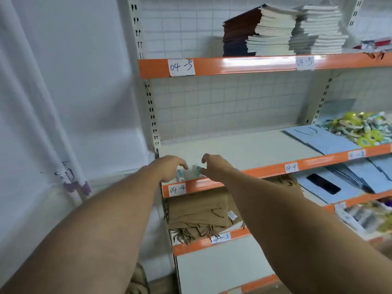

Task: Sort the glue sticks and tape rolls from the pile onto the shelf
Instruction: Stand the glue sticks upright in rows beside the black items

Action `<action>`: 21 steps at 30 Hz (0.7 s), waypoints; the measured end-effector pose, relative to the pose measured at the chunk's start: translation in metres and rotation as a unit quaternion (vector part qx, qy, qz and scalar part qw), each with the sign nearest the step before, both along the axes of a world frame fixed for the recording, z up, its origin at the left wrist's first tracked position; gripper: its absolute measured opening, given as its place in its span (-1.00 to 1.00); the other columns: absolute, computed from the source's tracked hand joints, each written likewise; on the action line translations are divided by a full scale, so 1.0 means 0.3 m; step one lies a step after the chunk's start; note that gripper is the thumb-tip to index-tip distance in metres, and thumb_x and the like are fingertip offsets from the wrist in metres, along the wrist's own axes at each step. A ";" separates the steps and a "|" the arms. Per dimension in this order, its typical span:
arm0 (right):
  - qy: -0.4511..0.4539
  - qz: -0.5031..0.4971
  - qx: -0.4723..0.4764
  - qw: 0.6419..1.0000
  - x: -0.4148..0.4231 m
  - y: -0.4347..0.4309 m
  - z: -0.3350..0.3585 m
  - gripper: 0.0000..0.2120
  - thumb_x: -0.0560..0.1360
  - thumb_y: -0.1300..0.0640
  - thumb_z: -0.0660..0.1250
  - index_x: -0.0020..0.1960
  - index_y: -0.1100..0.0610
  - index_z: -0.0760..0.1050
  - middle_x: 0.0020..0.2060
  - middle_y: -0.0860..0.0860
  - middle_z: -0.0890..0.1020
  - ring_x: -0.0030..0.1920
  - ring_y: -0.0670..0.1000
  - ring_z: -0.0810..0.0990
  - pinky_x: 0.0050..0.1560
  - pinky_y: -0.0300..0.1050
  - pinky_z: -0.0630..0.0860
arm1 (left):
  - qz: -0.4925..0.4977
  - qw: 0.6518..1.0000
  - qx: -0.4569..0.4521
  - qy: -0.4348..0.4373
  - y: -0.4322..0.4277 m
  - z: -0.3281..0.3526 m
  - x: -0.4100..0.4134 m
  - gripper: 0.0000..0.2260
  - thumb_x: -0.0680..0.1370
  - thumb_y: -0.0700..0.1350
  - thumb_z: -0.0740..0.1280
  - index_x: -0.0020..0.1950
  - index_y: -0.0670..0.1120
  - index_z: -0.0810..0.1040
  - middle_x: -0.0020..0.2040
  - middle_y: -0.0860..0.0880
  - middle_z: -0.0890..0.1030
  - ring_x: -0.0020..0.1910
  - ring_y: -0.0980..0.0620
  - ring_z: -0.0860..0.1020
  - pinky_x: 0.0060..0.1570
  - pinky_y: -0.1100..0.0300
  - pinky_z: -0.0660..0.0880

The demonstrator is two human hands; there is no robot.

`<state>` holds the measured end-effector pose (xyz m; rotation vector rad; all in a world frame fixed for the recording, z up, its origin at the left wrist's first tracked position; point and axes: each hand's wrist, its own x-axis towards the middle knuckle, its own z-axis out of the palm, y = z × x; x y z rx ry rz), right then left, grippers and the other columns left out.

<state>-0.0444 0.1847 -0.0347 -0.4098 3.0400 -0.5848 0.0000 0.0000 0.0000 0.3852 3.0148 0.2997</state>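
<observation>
At centre-left the left hand [169,169] and, past a few glue sticks [192,172], the right hand [214,169] curl in at the front of the shelf [244,149]. I cannot tell whether they grip or only steady the sticks. The shelf's orange edge reads "04-4", and the one above reads "04-5". At far right the pile [358,130] looks large, so most of the sorting seems left.
</observation>
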 end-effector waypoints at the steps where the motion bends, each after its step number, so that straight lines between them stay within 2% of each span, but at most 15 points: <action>1: -0.010 -0.012 0.005 1.000 -0.002 -0.014 -0.005 -0.61 0.55 0.00 0.31 0.31 0.12 0.40 0.15 0.14 0.57 0.08 0.15 0.56 -0.03 -0.06 0.48 | -0.006 1.000 -0.012 -0.010 -0.012 -0.005 -0.013 -0.41 0.48 -0.47 0.13 0.33 0.08 0.50 0.44 -0.05 0.40 0.39 -0.09 0.38 0.29 -0.04 0.41; 6: -0.027 -0.068 0.014 0.997 -0.018 -0.046 -0.043 -0.60 0.55 -0.03 0.33 0.29 0.16 0.42 0.15 0.14 0.58 0.08 0.14 0.56 0.11 0.03 0.55 | -0.054 0.998 -0.020 -0.029 -0.044 -0.087 -0.104 -0.50 0.51 -0.38 0.24 0.31 0.11 0.53 0.35 -0.03 0.49 0.26 -0.07 0.48 0.23 -0.02 0.45; 9: -0.023 -0.081 0.012 0.996 -0.038 -0.067 -0.051 -0.58 0.55 -0.06 0.32 0.28 0.18 0.42 0.13 0.15 0.58 0.07 0.14 0.56 0.09 0.03 0.55 | -0.064 0.997 -0.024 -0.042 -0.066 -0.123 -0.156 -0.55 0.51 -0.32 0.28 0.28 0.14 0.54 0.30 0.00 0.53 0.19 -0.03 0.51 0.18 0.01 0.46; 15: -0.034 -0.097 0.009 0.995 -0.096 -0.119 -0.067 -0.63 0.52 0.03 0.34 0.23 0.22 0.44 0.14 0.17 0.57 0.11 0.17 0.54 0.01 -0.04 0.49 | -0.101 0.994 -0.046 -0.022 -0.096 -0.159 -0.232 -0.74 0.47 -0.07 0.42 0.14 0.14 0.59 0.14 0.06 0.59 0.07 0.03 0.51 -0.04 0.12 0.40; 18: -0.042 -0.112 0.018 0.993 -0.128 -0.144 -0.085 -0.73 0.49 0.07 0.37 0.10 0.22 0.47 0.07 0.17 0.59 0.07 0.18 0.55 -0.11 -0.10 0.41 | -0.107 0.993 -0.052 0.006 -0.105 -0.172 -0.265 -0.79 0.47 0.02 0.41 0.10 0.17 0.60 0.08 0.06 0.60 0.08 -0.01 0.47 0.02 0.05 0.41; 21: -0.048 -0.129 0.028 0.990 -0.151 -0.154 -0.106 -0.84 0.49 0.18 0.32 0.03 0.23 0.49 0.05 0.18 0.58 0.04 0.19 0.56 -0.12 -0.10 0.44 | -0.130 0.989 -0.073 0.013 -0.097 -0.167 -0.300 -0.80 0.50 0.09 0.39 0.11 0.15 0.60 0.05 0.07 0.60 0.08 -0.02 0.45 0.03 0.05 0.34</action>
